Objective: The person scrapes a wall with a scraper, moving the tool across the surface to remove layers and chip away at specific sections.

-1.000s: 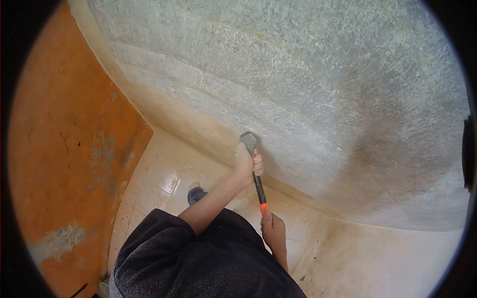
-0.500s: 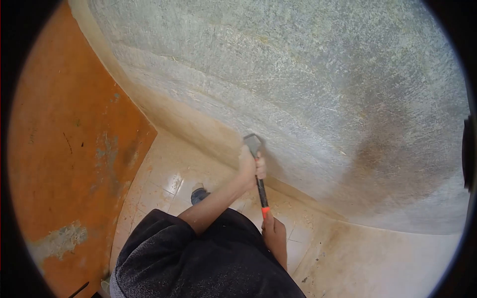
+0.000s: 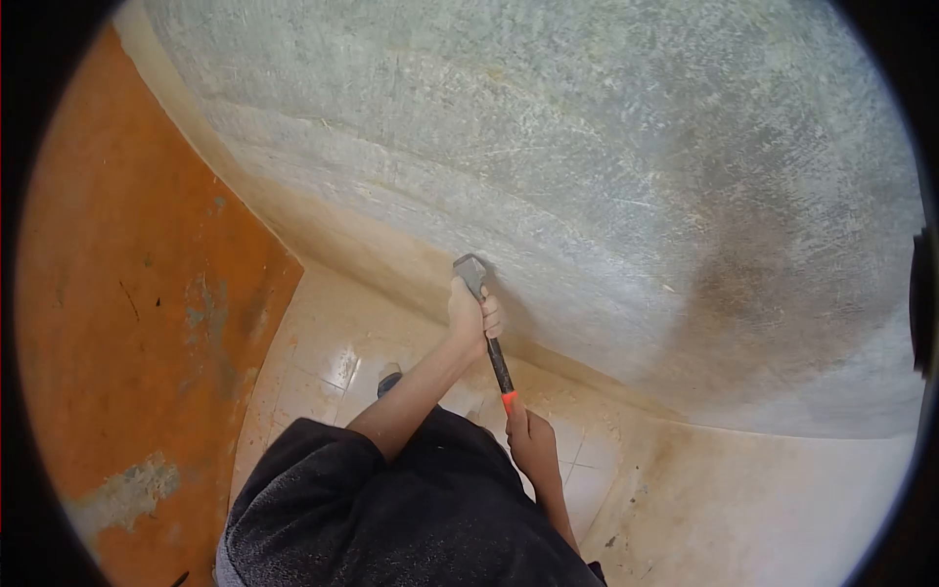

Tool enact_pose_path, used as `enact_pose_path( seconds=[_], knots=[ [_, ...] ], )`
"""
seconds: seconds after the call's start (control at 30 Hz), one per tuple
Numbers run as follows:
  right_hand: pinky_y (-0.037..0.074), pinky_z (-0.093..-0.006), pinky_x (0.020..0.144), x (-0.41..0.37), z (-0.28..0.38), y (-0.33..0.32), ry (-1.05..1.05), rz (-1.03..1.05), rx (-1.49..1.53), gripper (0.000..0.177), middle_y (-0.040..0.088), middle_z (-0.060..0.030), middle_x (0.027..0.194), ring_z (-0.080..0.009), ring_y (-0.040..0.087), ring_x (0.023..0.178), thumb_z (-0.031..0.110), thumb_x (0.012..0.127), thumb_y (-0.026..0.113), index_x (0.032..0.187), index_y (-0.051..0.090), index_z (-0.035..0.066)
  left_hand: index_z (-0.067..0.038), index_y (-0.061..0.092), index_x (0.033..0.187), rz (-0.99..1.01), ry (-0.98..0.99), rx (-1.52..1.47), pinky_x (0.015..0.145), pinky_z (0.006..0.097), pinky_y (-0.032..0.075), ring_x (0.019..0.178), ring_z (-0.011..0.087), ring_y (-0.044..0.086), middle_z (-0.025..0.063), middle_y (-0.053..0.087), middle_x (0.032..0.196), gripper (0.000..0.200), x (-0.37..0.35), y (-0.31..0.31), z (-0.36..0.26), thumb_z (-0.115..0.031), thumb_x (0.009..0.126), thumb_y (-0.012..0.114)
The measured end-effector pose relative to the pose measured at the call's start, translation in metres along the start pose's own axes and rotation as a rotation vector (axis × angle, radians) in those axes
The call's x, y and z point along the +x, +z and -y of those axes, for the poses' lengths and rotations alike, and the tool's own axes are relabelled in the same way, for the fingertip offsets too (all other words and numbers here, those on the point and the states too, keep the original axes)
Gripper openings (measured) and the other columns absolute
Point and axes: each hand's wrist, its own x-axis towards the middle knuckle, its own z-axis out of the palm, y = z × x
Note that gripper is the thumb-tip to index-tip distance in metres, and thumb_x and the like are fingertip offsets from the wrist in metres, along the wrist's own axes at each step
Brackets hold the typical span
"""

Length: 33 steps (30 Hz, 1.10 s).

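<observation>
Long axis slanting away from the body toward the grey wall [image 3: 567, 166], the scraper [image 3: 500, 366] lies between both hands, the left hand [image 3: 468, 313] wrapped round it just below its head [image 3: 470, 268], the right hand [image 3: 534, 445] gripping the handle's near end.

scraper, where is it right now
The scraper is near the middle of the head view, its broad end by the grey wall, the left hand just below that and the right hand at the handle's red end.
</observation>
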Motion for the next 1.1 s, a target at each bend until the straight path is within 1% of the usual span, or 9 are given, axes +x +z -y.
enact_pose_path(
  seconds=[0.1,0.17,0.5,0.57,0.6,0.7,0.77,0.97,1.1],
  knots=[
    [0.039,-0.0320,0.052,-0.009,-0.002,-0.012,-0.007,-0.022,0.005,0.056,0.048,-0.0045,0.055,-0.0142,0.047,0.052,0.044,0.101,0.044,0.068,0.054,0.000,-0.018,0.042,0.075,0.042,0.003,0.032,0.035,0.0272,0.017,0.036,0.0091,0.019,-0.0070,0.022,0.050,0.036,-0.011,0.017,0.014,-0.043,0.097,0.028],
    [0.044,-0.0402,0.059,-0.012,-0.002,-0.018,0.133,0.024,-0.023,0.057,0.058,-0.0209,0.065,-0.0324,0.055,0.059,0.043,0.101,0.043,0.075,0.059,-0.005,-0.018,0.042,0.075,0.059,-0.022,0.033,0.035,0.0270,0.017,0.036,0.0090,0.018,-0.0069,0.021,0.050,0.035,-0.014,0.020,0.012,-0.042,0.097,0.028],
    [0.044,-0.0418,0.061,-0.007,-0.003,-0.006,0.127,0.023,0.017,0.056,0.058,-0.0219,0.065,-0.0344,0.056,0.060,0.042,0.101,0.043,0.074,0.060,-0.004,-0.018,0.042,0.074,0.039,-0.034,0.029,0.035,0.0268,0.018,0.037,0.0079,0.018,-0.0069,0.021,0.050,0.036,-0.011,0.013,0.009,-0.043,0.098,0.029],
    [0.040,-0.0325,0.053,0.003,0.007,0.009,-0.028,0.012,-0.005,0.054,0.052,-0.0069,0.058,-0.0146,0.049,0.054,0.043,0.100,0.045,0.070,0.056,-0.001,-0.018,0.042,0.073,0.075,0.054,0.029,0.035,0.0268,0.018,0.037,0.0078,0.019,-0.0070,0.021,0.050,0.038,0.005,-0.010,-0.007,-0.045,0.098,0.030],
    [0.040,-0.0325,0.053,0.002,0.005,0.008,-0.035,0.011,-0.004,0.054,0.052,-0.0069,0.058,-0.0146,0.049,0.054,0.043,0.100,0.045,0.070,0.056,-0.001,-0.018,0.042,0.072,0.040,0.058,0.039,0.034,0.0270,0.018,0.036,0.0083,0.019,-0.0069,0.022,0.049,0.039,0.004,-0.008,-0.006,-0.045,0.099,0.030],
    [0.041,-0.0338,0.055,-0.010,0.001,-0.001,0.014,-0.029,0.045,0.055,0.052,-0.0079,0.059,-0.0164,0.050,0.055,0.044,0.100,0.046,0.070,0.056,-0.001,-0.019,0.042,0.072,0.111,-0.042,-0.018,0.034,0.0272,0.018,0.036,0.0083,0.018,-0.0066,0.022,0.049,0.039,-0.003,0.001,0.012,-0.044,0.099,0.030],
    [0.045,-0.0435,0.062,-0.016,0.012,-0.007,0.112,-0.002,-0.081,0.056,0.060,-0.0223,0.067,-0.0365,0.060,0.063,0.042,0.100,0.044,0.075,0.061,-0.005,-0.018,0.042,0.071,0.130,-0.084,-0.024,0.034,0.0272,0.018,0.035,0.0086,0.018,-0.0064,0.023,0.049,0.040,0.000,-0.002,0.015,-0.045,0.099,0.030],
    [0.045,-0.0441,0.061,-0.013,-0.022,0.004,0.044,-0.046,-0.009,0.056,0.059,-0.0226,0.066,-0.0369,0.059,0.063,0.042,0.100,0.044,0.076,0.061,-0.005,-0.018,0.041,0.073,0.060,-0.074,0.051,0.034,0.0272,0.018,0.036,0.0091,0.018,-0.0060,0.021,0.050,0.038,-0.001,0.004,0.017,-0.045,0.097,0.031],
    [0.042,-0.0338,0.054,0.002,-0.025,-0.009,0.004,-0.020,-0.026,0.054,0.052,-0.0069,0.058,-0.0158,0.051,0.054,0.042,0.100,0.046,0.069,0.056,-0.001,-0.018,0.040,0.073,0.024,-0.009,0.032,0.035,0.0275,0.018,0.037,0.0089,0.017,-0.0063,0.021,0.050,0.036,-0.003,0.009,0.022,-0.044,0.097,0.031]
  ],
)
